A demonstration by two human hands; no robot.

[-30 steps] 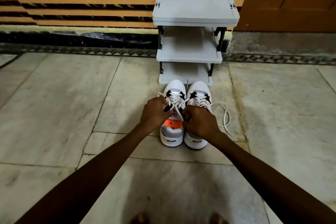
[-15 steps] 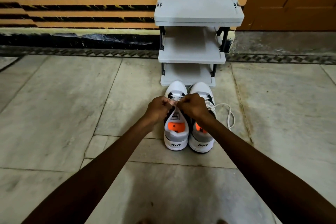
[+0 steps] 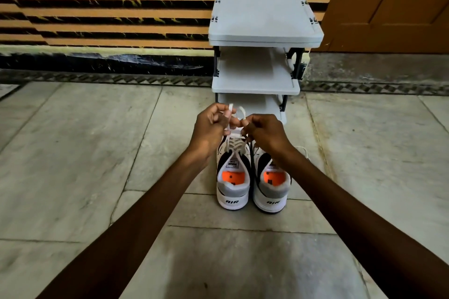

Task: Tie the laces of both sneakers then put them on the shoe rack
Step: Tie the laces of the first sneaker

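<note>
Two white and black sneakers with orange insoles stand side by side on the floor, heels toward me: the left sneaker [image 3: 233,184] and the right sneaker [image 3: 271,189]. My left hand [image 3: 211,128] and my right hand [image 3: 264,133] are raised over the left sneaker's toe end. Each pinches a strand of that shoe's white lace [image 3: 235,116], with loops showing between the fingers. A loose lace of the right sneaker [image 3: 305,150] trails on the floor to the right. The grey three-tier shoe rack [image 3: 264,39] stands just behind the shoes against the wall.
Pale stone floor tiles [image 3: 97,153] spread to both sides and in front. A striped orange and black wall [image 3: 109,7] runs behind the rack. A brown wooden door [image 3: 393,2] stands at the back right.
My hands have lifted away from the shoe tongue and pulled the left sneaker's lace up into loops. The view has moved closer to the shoes.
</note>
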